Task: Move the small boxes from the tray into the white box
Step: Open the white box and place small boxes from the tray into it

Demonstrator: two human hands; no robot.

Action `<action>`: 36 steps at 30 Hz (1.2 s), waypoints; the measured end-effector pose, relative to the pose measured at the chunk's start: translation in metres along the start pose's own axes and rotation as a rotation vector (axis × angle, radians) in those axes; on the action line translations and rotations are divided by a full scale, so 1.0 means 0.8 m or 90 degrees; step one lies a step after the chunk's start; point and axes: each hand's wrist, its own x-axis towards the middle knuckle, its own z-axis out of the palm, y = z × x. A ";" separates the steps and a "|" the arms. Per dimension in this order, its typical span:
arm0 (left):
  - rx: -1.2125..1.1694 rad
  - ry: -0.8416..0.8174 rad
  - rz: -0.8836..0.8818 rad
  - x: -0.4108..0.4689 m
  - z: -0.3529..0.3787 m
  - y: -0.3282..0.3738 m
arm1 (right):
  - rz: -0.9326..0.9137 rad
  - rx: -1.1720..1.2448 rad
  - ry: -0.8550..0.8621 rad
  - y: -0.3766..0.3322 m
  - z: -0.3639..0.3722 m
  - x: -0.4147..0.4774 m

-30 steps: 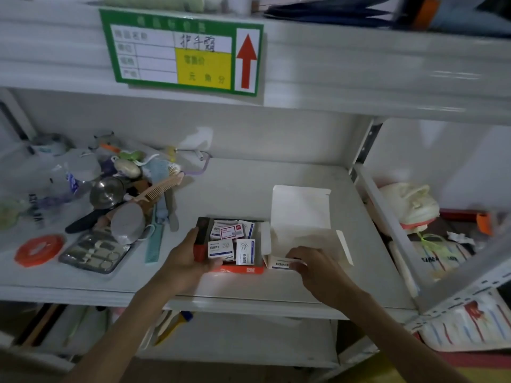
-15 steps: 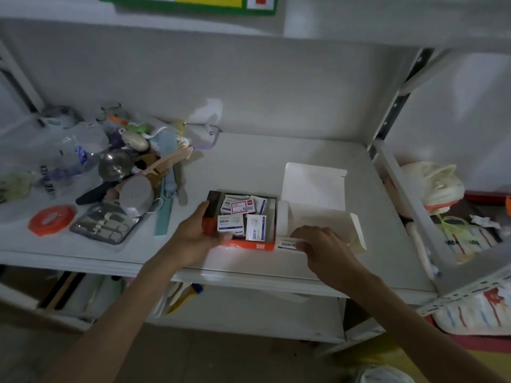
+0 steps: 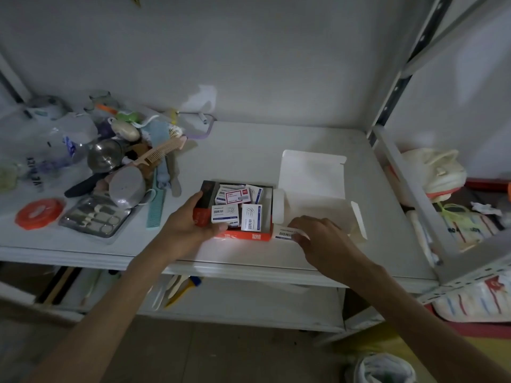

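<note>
A red and black tray (image 3: pixel 250 236) sits near the shelf's front edge and holds several small white boxes (image 3: pixel 238 196). My left hand (image 3: pixel 190 225) grips the tray's left end, thumb on one small box (image 3: pixel 224 213). The white box (image 3: pixel 312 186) lies open just right of the tray, its lid folded back. My right hand (image 3: pixel 318 234) rests at the white box's front edge, fingers closed on one small white box (image 3: pixel 282 234) beside the tray's right corner.
A heap of items fills the shelf's left: a pink comb (image 3: pixel 159 154), a metal cup (image 3: pixel 105 158), a manicure set (image 3: pixel 95 219), an orange tape roll (image 3: pixel 38 214) and a teal comb (image 3: pixel 156 208). A shelf post (image 3: pixel 398 87) and bagged goods (image 3: pixel 434 172) stand to the right.
The camera has tilted down and moved closer. Both hands stay almost where they were; my right hand still holds the small box by the tray's right corner.
</note>
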 end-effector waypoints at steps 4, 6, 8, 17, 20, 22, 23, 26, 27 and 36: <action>-0.007 0.020 0.011 -0.001 0.003 0.007 | 0.000 0.025 -0.011 -0.001 -0.006 0.002; -0.002 0.052 0.052 -0.004 0.005 0.013 | 0.011 0.050 0.017 -0.004 -0.010 0.007; 0.034 0.094 0.102 -0.005 0.007 0.015 | 0.020 0.078 0.067 -0.009 -0.013 0.013; 0.307 -0.014 0.079 0.014 -0.009 0.015 | -0.040 0.045 0.174 -0.058 -0.007 0.057; 0.315 0.000 0.093 0.017 -0.011 0.020 | -0.040 0.009 0.133 -0.066 -0.002 0.073; 0.344 -0.022 0.100 0.016 -0.010 0.025 | -0.031 -0.031 0.107 -0.068 0.000 0.081; 0.349 -0.033 0.094 0.016 -0.009 0.026 | -0.025 -0.052 0.094 -0.069 0.001 0.084; 0.334 -0.033 0.088 0.016 -0.007 0.027 | -0.005 -0.084 0.051 -0.071 -0.001 0.091; 0.333 -0.029 0.095 0.015 -0.007 0.027 | 0.000 -0.084 0.046 -0.072 -0.002 0.093; 0.259 0.115 0.192 0.001 -0.010 0.035 | 0.001 0.099 0.083 -0.076 -0.004 0.095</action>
